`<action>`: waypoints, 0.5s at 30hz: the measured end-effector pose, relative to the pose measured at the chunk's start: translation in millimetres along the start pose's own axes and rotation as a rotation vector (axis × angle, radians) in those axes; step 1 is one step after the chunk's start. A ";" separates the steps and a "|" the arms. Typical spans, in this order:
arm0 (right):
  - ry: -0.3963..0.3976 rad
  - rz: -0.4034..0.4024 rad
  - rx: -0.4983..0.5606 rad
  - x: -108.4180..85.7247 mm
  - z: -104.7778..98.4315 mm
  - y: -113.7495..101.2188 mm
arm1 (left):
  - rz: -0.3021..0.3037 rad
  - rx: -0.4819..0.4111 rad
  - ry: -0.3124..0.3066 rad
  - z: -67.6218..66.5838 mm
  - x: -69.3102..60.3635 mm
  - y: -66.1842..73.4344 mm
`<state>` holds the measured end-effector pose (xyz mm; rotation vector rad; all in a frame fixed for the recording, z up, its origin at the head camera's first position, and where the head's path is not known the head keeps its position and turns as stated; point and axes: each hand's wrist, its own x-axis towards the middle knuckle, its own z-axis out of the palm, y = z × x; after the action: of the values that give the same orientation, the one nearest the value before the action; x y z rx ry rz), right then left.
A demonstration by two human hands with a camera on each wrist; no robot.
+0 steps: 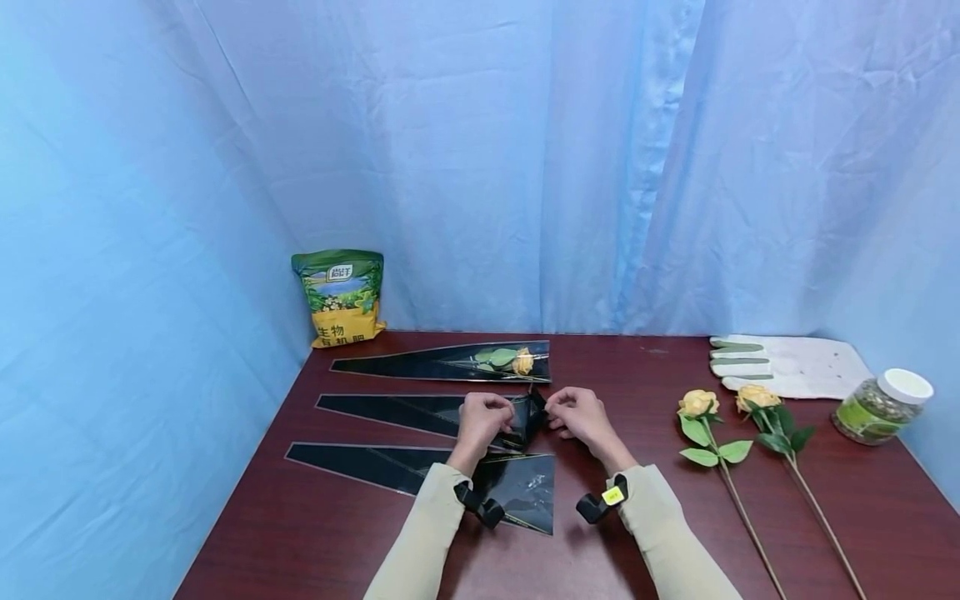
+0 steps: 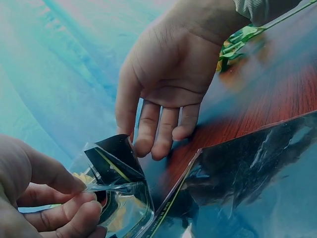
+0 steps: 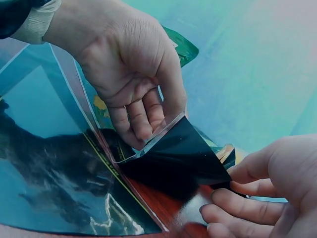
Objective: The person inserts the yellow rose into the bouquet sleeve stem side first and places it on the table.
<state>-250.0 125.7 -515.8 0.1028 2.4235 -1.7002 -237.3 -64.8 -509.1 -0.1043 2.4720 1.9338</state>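
Observation:
My left hand (image 1: 485, 421) and right hand (image 1: 585, 421) are at the wide end of the middle flower sleeve (image 1: 390, 412), a tapered black bag with a clear front. In the left wrist view, the left thumb and fingers pinch the clear film (image 2: 119, 188). Opposite, the right hand pinches a corner of the black film (image 3: 183, 153) between thumb and fingers, and the two layers stand apart at the mouth. Beyond it lies another sleeve (image 1: 397, 364) with a yellow rose (image 1: 522, 361) inside. A third sleeve (image 1: 517, 492) lies flat nearer me, partly under the left forearm.
Two long-stemmed yellow roses, one left (image 1: 699, 403) and one right (image 1: 757, 397), lie on the right of the dark red table (image 1: 615, 367). Behind them are a white glove (image 1: 802, 367) and a lidded jar (image 1: 873, 412). A green-yellow bag (image 1: 341, 300) stands at the back left.

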 end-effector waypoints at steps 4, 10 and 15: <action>0.010 -0.001 -0.010 0.3 -0.8 1.2 | 0.014 0.039 0.002 1.0 0.7 -0.3; 0.018 -0.023 -0.054 -2.2 1.1 -3.7 | 0.007 0.057 -0.003 2.5 1.6 -1.8; 0.009 -0.042 -0.103 -3.7 4.5 -10.2 | 0.004 0.058 -0.005 3.1 1.2 -2.1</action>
<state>-247.5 118.1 -507.2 0.0453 2.5316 -1.5907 -238.5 -62.4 -512.0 -0.0941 2.5247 1.8592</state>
